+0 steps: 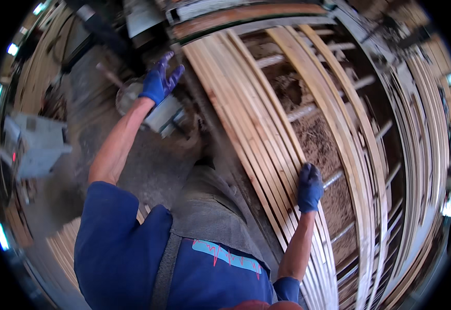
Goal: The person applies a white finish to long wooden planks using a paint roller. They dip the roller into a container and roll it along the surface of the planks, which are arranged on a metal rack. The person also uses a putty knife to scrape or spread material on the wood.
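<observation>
My left hand [162, 80], in a blue and purple work glove, reaches out over the floor side with its fingers spread and nothing in them. It is off to the left of the far ends of a row of long, pale wooden strips [246, 113]. My right hand [310, 187], gloved in blue, is closed at the right edge of that row, its fingers curled against the outermost wooden strip [283, 123]. The palm side and fingertips of this hand are hidden. Further right, a few separate wooden strips [334, 121] lie lengthwise across metal rollers [302, 112].
Wood shavings [316, 137] fill the space under the rollers. An orange-brown beam [251, 18] crosses the far end. More long strips [427, 124] are stacked at the right. A grey machine [36, 144] stands at the left, and a grey box-like object [164, 114] is below my left hand.
</observation>
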Tool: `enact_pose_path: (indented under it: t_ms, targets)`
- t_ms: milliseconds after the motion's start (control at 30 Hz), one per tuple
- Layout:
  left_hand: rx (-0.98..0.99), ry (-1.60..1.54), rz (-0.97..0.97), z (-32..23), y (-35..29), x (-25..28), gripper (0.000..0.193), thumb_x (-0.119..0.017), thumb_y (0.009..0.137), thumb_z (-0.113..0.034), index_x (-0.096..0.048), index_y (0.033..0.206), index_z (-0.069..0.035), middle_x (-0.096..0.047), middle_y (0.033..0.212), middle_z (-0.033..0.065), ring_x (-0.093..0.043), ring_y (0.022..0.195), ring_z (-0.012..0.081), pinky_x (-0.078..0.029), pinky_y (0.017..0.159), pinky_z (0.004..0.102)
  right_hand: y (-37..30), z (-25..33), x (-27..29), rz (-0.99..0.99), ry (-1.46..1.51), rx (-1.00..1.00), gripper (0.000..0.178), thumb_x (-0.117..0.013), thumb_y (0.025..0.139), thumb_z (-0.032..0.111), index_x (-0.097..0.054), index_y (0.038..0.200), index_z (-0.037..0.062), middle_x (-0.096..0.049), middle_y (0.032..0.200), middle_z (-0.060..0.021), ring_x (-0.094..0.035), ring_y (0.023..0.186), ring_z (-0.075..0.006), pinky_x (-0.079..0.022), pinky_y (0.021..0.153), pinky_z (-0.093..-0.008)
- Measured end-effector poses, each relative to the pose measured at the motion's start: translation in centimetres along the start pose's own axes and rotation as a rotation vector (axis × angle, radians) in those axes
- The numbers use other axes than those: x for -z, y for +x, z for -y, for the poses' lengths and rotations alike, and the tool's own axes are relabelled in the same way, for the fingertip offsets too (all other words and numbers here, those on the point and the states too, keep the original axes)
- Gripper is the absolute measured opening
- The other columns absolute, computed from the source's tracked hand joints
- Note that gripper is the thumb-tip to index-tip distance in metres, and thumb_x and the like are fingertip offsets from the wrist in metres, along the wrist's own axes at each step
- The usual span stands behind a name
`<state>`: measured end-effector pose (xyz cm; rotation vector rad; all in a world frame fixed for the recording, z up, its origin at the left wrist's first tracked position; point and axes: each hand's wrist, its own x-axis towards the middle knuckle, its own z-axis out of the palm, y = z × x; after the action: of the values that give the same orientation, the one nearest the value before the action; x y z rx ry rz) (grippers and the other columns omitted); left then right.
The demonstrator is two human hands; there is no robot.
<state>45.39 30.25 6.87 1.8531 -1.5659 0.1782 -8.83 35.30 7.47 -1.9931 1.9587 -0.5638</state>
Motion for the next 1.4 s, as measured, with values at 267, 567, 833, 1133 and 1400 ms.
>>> enact_pose_path:
  t_ms: [267, 567, 833, 1133, 1400]
  targets:
    - [0.451, 0.140, 0.992, 20.1, -38.6, 3.8, 0.052, -0.032, 0.101, -0.043, -0.047, 0.141, -0.012, -0.047, 0.146, 0.0130, -0.048, 0.129, 0.0335, -0.035, 0.110, 0.0448, 0.2, 0.4, 1.8, 0.062, 0.208, 0.056, 0.029, -0.053, 0.101, 0.025, -0.063, 0.117, 0.0023, -0.068, 0.103, -0.0153, -0.064, 0.089, -0.0230, -0.051, 0.078, -0.0361]
    - [2.086, -0.599, 0.787, 9.5, -56.5, 13.7, 0.057, -0.046, 0.097, -0.051, -0.047, 0.134, -0.008, -0.066, 0.116, 0.0178, -0.072, 0.078, 0.0312, -0.054, 0.062, 0.0418, -5.7, 28.9, -16.7, 0.680, 0.378, 0.368, 0.035, -0.056, 0.097, 0.016, -0.058, 0.126, -0.0022, -0.064, 0.119, -0.0216, -0.065, 0.109, -0.0283, -0.050, 0.093, -0.0330]
    - [2.341, -0.796, 0.154, 12.2, -70.2, 26.1, 0.073, -0.049, 0.089, -0.069, -0.045, 0.141, -0.018, -0.059, 0.128, 0.0189, -0.063, 0.106, 0.0358, -0.050, 0.089, 0.0539, -4.2, 28.2, -53.0, 0.752, 0.187, 0.478, 0.041, -0.042, 0.100, 0.037, -0.062, 0.117, 0.0061, -0.063, 0.117, -0.0233, -0.058, 0.111, -0.0405, -0.046, 0.092, -0.0465]
    - [2.368, -0.783, 0.223, 10.5, -69.6, 22.3, 0.056, -0.046, 0.095, -0.056, -0.052, 0.128, -0.011, -0.069, 0.105, 0.0168, -0.069, 0.079, 0.0313, -0.053, 0.070, 0.0473, -3.4, 35.6, -38.5, 0.722, 0.259, 0.445, 0.035, -0.055, 0.095, 0.038, -0.065, 0.112, 0.0092, -0.068, 0.096, -0.0227, -0.063, 0.091, -0.0440, -0.050, 0.076, -0.0498]
    - [1.892, -1.034, 0.445, 16.6, -59.7, 9.3, 0.054, -0.047, 0.094, -0.061, -0.052, 0.131, -0.022, -0.070, 0.110, 0.0114, -0.070, 0.082, 0.0317, -0.051, 0.068, 0.0457, -3.0, 28.2, -7.5, 0.486, 0.417, 0.482, 0.028, -0.060, 0.093, 0.027, -0.064, 0.103, 0.0016, -0.069, 0.081, -0.0211, -0.067, 0.073, -0.0371, -0.053, 0.066, -0.0460]
